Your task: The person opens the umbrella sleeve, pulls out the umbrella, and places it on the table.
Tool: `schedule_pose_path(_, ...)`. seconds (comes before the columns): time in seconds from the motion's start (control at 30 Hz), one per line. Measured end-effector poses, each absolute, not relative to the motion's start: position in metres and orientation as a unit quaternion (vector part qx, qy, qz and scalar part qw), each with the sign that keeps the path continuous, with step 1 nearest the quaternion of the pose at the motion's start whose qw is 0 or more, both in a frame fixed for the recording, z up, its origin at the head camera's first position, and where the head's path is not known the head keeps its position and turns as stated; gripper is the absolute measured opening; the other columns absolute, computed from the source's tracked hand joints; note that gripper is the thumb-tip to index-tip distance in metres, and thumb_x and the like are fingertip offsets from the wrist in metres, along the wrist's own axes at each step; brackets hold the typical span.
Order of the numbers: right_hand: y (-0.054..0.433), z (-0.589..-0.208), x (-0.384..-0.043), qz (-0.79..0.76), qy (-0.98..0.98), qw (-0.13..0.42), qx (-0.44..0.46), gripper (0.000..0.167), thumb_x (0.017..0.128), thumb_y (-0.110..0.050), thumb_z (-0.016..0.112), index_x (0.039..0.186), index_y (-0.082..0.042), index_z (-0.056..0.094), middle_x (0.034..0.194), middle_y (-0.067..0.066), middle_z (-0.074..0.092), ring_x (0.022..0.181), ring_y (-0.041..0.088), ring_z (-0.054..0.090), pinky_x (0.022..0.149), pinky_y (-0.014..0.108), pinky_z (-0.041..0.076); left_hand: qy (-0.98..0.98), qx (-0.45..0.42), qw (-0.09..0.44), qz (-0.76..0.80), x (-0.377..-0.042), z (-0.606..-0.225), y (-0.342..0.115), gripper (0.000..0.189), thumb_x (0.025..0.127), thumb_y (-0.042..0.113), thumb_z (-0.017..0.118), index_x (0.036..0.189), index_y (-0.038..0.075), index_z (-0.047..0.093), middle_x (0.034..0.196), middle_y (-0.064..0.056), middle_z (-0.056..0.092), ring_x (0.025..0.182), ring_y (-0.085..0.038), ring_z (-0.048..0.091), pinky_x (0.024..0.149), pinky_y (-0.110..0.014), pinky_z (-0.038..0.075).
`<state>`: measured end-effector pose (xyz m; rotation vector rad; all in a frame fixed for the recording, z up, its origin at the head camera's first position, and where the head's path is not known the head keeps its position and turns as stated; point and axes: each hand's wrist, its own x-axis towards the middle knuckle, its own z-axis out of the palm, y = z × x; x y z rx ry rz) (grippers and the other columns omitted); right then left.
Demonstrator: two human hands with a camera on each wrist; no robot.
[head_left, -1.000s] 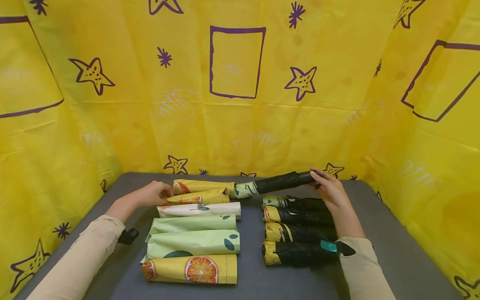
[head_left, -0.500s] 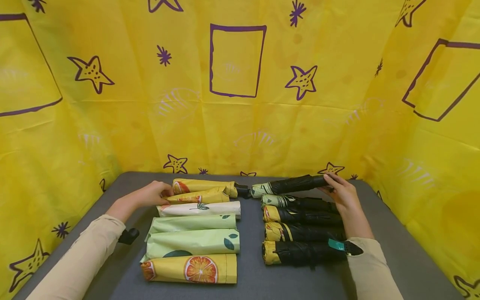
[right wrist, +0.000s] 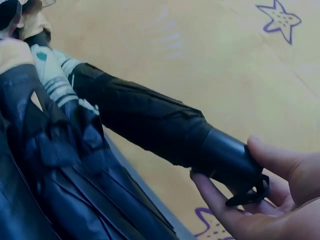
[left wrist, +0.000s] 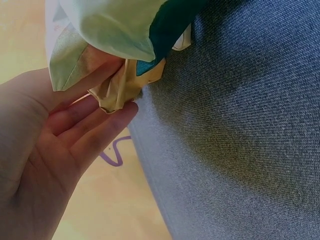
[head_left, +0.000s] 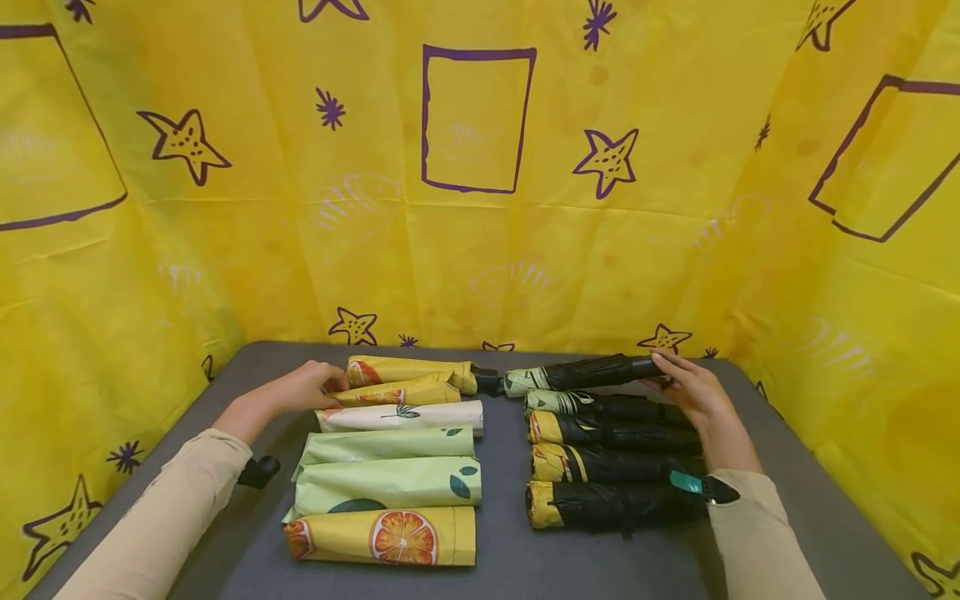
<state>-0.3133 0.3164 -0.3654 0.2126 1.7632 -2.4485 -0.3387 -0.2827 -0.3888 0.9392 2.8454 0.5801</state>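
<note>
My left hand [head_left: 296,390] pinches the left end of a yellow orange-print umbrella sleeve [head_left: 411,392], second from the back in the left row. In the left wrist view my fingers lie around its crumpled tip [left wrist: 119,90], partly hidden behind a light green sleeve [left wrist: 115,30]. My right hand [head_left: 697,392] holds a folded black umbrella [head_left: 588,372] with a light green end by its handle. In the right wrist view thumb and fingers pinch that handle [right wrist: 232,157], a dark strap loop hanging from it. The umbrella slants at the back of the right row.
Several folded black umbrellas [head_left: 615,462] lie side by side at the right. Green, white and yellow sleeves [head_left: 397,483] form the left row. A black handle [head_left: 489,382] juts from the rearmost yellow sleeve [head_left: 408,372]. A yellow patterned curtain [head_left: 480,250] surrounds the grey table [head_left: 502,533].
My right hand has moved right and slightly down with the black umbrella, whose green end left the rearmost yellow sleeve's side and uncovered the black handle there. My left hand stays put.
</note>
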Motion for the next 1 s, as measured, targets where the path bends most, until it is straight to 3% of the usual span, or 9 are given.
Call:
schedule_pose_path(0.17, 0.329, -0.366, -0.315, -0.795, 0.601, 0.065, 0.051, 0.018, 0.094, -0.012, 0.063, 0.096, -0.025, 0.075, 0.131, 0.000, 0.041, 0.090, 0.004, 0.068, 0.088, 0.026, 0.057, 0.931, 0.312, 0.037, 0.188, -0.338, -0.388, -0.281, 0.011, 0.079, 0.004, 0.076, 0.089, 0.004, 0.070, 0.084, -0.004, 0.070, 0.077, -0.015, 0.064, 0.067, -0.029, 0.054)
schedule_pose_path(0.33, 0.338, -0.366, -0.317, -0.760, 0.646, 0.061, 0.034, 0.016, 0.094, -0.016, 0.065, 0.096, -0.030, 0.073, 0.117, -0.005, 0.044, 0.089, 0.004, 0.068, 0.090, 0.027, 0.056, 0.930, 0.313, 0.029, 0.189, -0.337, -0.387, -0.281, 0.012, 0.078, 0.003, 0.076, 0.088, 0.003, 0.070, 0.083, -0.006, 0.070, 0.076, -0.016, 0.064, 0.067, -0.033, 0.055)
schedule_pose_path(0.4, 0.339, -0.367, -0.318, -0.733, 0.677, 0.060, 0.034, 0.014, 0.093, -0.021, 0.065, 0.097, -0.033, 0.070, 0.121, -0.004, 0.044, 0.091, 0.004, 0.068, 0.094, 0.027, 0.054, 0.930, 0.313, 0.030, 0.190, -0.336, -0.386, -0.281, 0.011, 0.078, 0.003, 0.076, 0.088, 0.003, 0.070, 0.083, -0.006, 0.070, 0.076, -0.016, 0.064, 0.067, -0.033, 0.055)
schedule_pose_path(0.47, 0.340, -0.367, -0.318, -0.699, 0.712, 0.059, 0.039, 0.016, 0.093, -0.027, 0.066, 0.106, -0.035, 0.068, 0.136, 0.005, 0.043, 0.106, 0.007, 0.065, 0.103, 0.030, 0.049, 0.930, 0.312, 0.031, 0.191, -0.336, -0.386, -0.281, 0.011, 0.078, 0.003, 0.076, 0.087, 0.003, 0.070, 0.082, -0.005, 0.070, 0.075, -0.015, 0.064, 0.067, -0.033, 0.055)
schedule_pose_path(0.57, 0.340, -0.368, -0.319, -0.652, 0.755, 0.062, 0.042, 0.042, 0.095, -0.032, 0.062, 0.136, -0.027, 0.055, 0.161, 0.013, 0.018, 0.143, 0.022, 0.037, 0.120, 0.042, 0.028, 0.930, 0.313, 0.032, 0.190, -0.337, -0.387, -0.282, 0.010, 0.078, 0.002, 0.075, 0.086, 0.003, 0.070, 0.081, -0.004, 0.069, 0.074, -0.014, 0.063, 0.066, -0.031, 0.054)
schedule_pose_path(0.67, 0.338, -0.369, -0.320, -0.606, 0.792, 0.062, 0.047, 0.064, 0.096, -0.035, 0.060, 0.150, -0.008, 0.037, 0.165, 0.015, -0.001, 0.152, 0.034, 0.005, 0.122, 0.053, 0.015, 0.931, 0.311, 0.034, 0.189, -0.337, -0.387, -0.282, 0.010, 0.078, 0.002, 0.075, 0.086, 0.004, 0.070, 0.081, -0.004, 0.069, 0.075, -0.013, 0.063, 0.067, -0.031, 0.054)
schedule_pose_path(0.77, 0.336, -0.370, -0.321, -0.555, 0.829, 0.054, 0.050, 0.070, 0.096, -0.034, 0.061, 0.150, 0.000, 0.034, 0.163, 0.021, 0.004, 0.149, 0.042, 0.010, 0.120, 0.058, 0.018, 0.930, 0.313, 0.034, 0.188, -0.337, -0.388, -0.282, 0.010, 0.078, 0.003, 0.075, 0.087, 0.004, 0.070, 0.082, -0.003, 0.069, 0.076, -0.012, 0.063, 0.067, -0.031, 0.054)
schedule_pose_path(0.87, 0.335, -0.370, -0.322, -0.515, 0.854, 0.048, 0.053, 0.069, 0.095, -0.033, 0.063, 0.148, 0.001, 0.036, 0.161, 0.026, 0.012, 0.146, 0.047, 0.016, 0.118, 0.060, 0.020, 0.930, 0.316, 0.031, 0.187, -0.337, -0.388, -0.282, 0.010, 0.078, 0.003, 0.075, 0.087, 0.003, 0.070, 0.082, -0.004, 0.070, 0.075, -0.014, 0.063, 0.067, -0.032, 0.055)
schedule_pose_path(1.0, 0.334, -0.373, -0.323, -0.494, 0.866, 0.055, 0.050, 0.067, 0.095, -0.029, 0.063, 0.148, 0.001, 0.036, 0.159, 0.028, 0.016, 0.145, 0.050, 0.014, 0.116, 0.065, 0.018, 0.929, 0.317, 0.031, 0.190, -0.336, -0.388, -0.281, 0.011, 0.078, 0.003, 0.075, 0.088, 0.002, 0.070, 0.083, -0.005, 0.070, 0.075, -0.015, 0.064, 0.067, -0.033, 0.055)
